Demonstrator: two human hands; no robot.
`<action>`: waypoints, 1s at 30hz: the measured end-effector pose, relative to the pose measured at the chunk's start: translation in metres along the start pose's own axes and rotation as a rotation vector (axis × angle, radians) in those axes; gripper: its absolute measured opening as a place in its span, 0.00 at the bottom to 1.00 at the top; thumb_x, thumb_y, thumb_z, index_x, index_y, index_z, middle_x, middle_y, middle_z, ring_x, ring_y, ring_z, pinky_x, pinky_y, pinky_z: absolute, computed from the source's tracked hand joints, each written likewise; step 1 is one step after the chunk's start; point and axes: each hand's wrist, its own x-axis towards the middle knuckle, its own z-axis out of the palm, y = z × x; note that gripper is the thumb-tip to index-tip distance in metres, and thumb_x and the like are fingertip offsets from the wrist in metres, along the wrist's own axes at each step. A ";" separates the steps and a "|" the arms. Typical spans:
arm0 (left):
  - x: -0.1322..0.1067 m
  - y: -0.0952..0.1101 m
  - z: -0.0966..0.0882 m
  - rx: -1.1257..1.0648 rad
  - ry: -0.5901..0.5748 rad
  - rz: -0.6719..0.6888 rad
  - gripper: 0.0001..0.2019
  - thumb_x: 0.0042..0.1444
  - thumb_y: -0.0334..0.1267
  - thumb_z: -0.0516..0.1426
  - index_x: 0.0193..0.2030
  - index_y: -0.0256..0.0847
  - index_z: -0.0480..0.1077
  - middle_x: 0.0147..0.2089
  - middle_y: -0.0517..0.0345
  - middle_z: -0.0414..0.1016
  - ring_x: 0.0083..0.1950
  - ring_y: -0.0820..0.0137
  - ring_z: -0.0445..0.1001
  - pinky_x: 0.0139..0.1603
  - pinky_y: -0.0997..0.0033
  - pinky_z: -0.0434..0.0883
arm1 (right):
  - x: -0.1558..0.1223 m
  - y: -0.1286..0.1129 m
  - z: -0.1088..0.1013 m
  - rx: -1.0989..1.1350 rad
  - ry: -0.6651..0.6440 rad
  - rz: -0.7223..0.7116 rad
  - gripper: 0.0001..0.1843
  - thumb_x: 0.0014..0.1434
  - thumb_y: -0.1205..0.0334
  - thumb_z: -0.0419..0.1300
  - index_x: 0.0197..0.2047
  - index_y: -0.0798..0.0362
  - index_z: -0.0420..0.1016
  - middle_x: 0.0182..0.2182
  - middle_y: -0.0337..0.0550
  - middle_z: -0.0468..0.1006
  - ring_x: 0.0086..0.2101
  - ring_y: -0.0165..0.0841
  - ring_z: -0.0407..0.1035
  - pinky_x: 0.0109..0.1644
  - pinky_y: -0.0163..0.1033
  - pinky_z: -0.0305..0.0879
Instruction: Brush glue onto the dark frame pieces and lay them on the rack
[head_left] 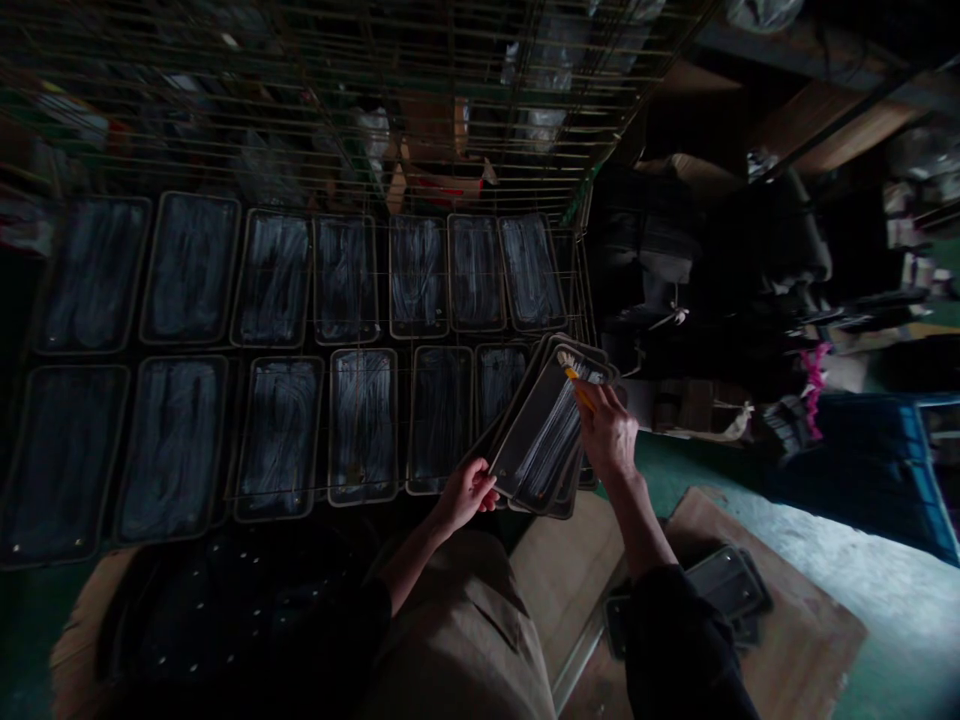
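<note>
My right hand (pixel 611 432) is closed around the yellow handle of a brush (pixel 571 368), its pale bristles touching the top end of a dark rectangular panel (pixel 534 440). White streaks run along the length of this panel, which lies tilted on a small stack of similar panels. With fingers and thumb, my left hand (pixel 469 497) grips the panel's lower left corner. Two rows of similar white-streaked panels, among them one panel (pixel 363 425) in the front row and another (pixel 418 275) in the back row, are laid out to the left on a wire rack.
A wire cage (pixel 450 60) rises behind the rows. More dark panels (pixel 724 590) rest on a cardboard sheet (pixel 810 620) at lower right. Black bundles (pixel 645 230) and a blue crate (pixel 870 460) stand to the right. Dark pieces (pixel 225 610) are piled at lower left.
</note>
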 end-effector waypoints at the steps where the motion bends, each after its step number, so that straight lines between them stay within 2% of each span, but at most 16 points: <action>1: 0.000 0.000 0.000 0.000 -0.001 0.003 0.15 0.56 0.50 0.58 0.34 0.39 0.62 0.23 0.59 0.75 0.19 0.75 0.72 0.18 0.82 0.64 | -0.008 -0.003 -0.001 -0.002 -0.033 -0.012 0.16 0.68 0.61 0.49 0.53 0.48 0.74 0.41 0.43 0.77 0.33 0.32 0.71 0.29 0.34 0.58; 5: 0.002 -0.004 -0.002 -0.005 -0.014 0.003 0.15 0.56 0.49 0.58 0.34 0.39 0.62 0.24 0.60 0.75 0.20 0.76 0.72 0.18 0.82 0.64 | -0.033 -0.014 -0.016 0.098 -0.158 -0.049 0.16 0.69 0.62 0.49 0.54 0.46 0.72 0.38 0.40 0.77 0.31 0.29 0.71 0.30 0.33 0.60; 9: 0.003 -0.006 -0.003 -0.016 -0.007 -0.004 0.15 0.55 0.49 0.59 0.35 0.40 0.62 0.24 0.60 0.75 0.20 0.76 0.72 0.17 0.82 0.63 | -0.017 -0.009 -0.024 0.125 -0.041 0.000 0.15 0.69 0.59 0.50 0.53 0.48 0.73 0.41 0.41 0.77 0.34 0.31 0.72 0.33 0.33 0.62; 12: 0.003 -0.005 -0.003 -0.015 -0.013 -0.001 0.15 0.55 0.49 0.59 0.34 0.40 0.62 0.23 0.60 0.75 0.20 0.75 0.72 0.17 0.82 0.63 | 0.003 0.000 -0.015 0.059 0.039 0.019 0.15 0.68 0.58 0.51 0.51 0.49 0.74 0.42 0.43 0.77 0.36 0.32 0.72 0.33 0.34 0.61; 14: 0.004 -0.003 -0.003 -0.009 -0.017 -0.006 0.14 0.55 0.48 0.58 0.33 0.40 0.62 0.23 0.60 0.74 0.19 0.76 0.72 0.17 0.82 0.63 | 0.001 0.001 -0.006 0.020 0.012 0.012 0.15 0.68 0.58 0.50 0.52 0.49 0.74 0.42 0.43 0.77 0.35 0.32 0.72 0.32 0.34 0.59; 18: 0.004 0.001 -0.005 -0.021 -0.027 -0.028 0.14 0.55 0.47 0.58 0.32 0.40 0.61 0.23 0.61 0.74 0.19 0.76 0.72 0.18 0.81 0.64 | -0.042 -0.020 0.000 0.031 -0.166 -0.025 0.15 0.68 0.63 0.50 0.54 0.49 0.72 0.39 0.42 0.76 0.32 0.31 0.71 0.30 0.34 0.58; 22: 0.003 0.004 -0.006 -0.035 -0.049 -0.024 0.14 0.55 0.47 0.58 0.33 0.40 0.61 0.24 0.60 0.75 0.20 0.76 0.72 0.18 0.81 0.63 | -0.098 -0.051 -0.003 0.148 -0.321 -0.054 0.16 0.68 0.66 0.49 0.55 0.50 0.70 0.39 0.44 0.76 0.35 0.32 0.71 0.35 0.34 0.63; 26: 0.003 0.006 -0.008 -0.004 -0.047 -0.040 0.13 0.56 0.46 0.57 0.35 0.39 0.62 0.25 0.59 0.75 0.20 0.75 0.73 0.18 0.80 0.64 | -0.136 -0.075 -0.010 0.281 -0.384 -0.011 0.15 0.68 0.64 0.49 0.55 0.49 0.69 0.43 0.45 0.77 0.37 0.33 0.73 0.38 0.34 0.67; 30: 0.004 0.006 -0.008 -0.021 -0.065 -0.061 0.11 0.57 0.45 0.56 0.34 0.39 0.62 0.26 0.58 0.76 0.21 0.75 0.73 0.18 0.80 0.64 | -0.155 -0.078 -0.019 0.361 -0.433 0.060 0.16 0.68 0.63 0.50 0.57 0.46 0.69 0.44 0.45 0.77 0.38 0.34 0.74 0.38 0.36 0.69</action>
